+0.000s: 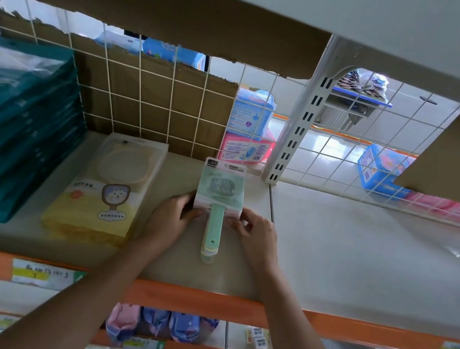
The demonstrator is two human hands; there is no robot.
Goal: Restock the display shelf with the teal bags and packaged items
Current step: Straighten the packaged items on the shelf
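Teal bags first: where were they?

Well to the left of my left hand [175, 217], the teal bags [5, 134] lay stacked flat on the shelf [361, 259]. Just left of that hand lay the yellow packs [93, 211]. The top one's clear window showed a round disc, a mirror by my guess.

And your hands?

Both were curled round the stack of handled mirror packs [219, 194]. My left hand gripped its left side and my right hand [255, 231] pinched its right edge. The stack rested on the shelf between them.

What could have gone wrong?

I judged the packs loose on one another. An uneven release could have fanned them out or slid them forward, since the handles pointed at the front edge. A shove leftward could have knocked the yellow packs.

Any bins or boxes?

None that I saw, only sealed packaging, with the wire grid [352, 134] beyond my hands.
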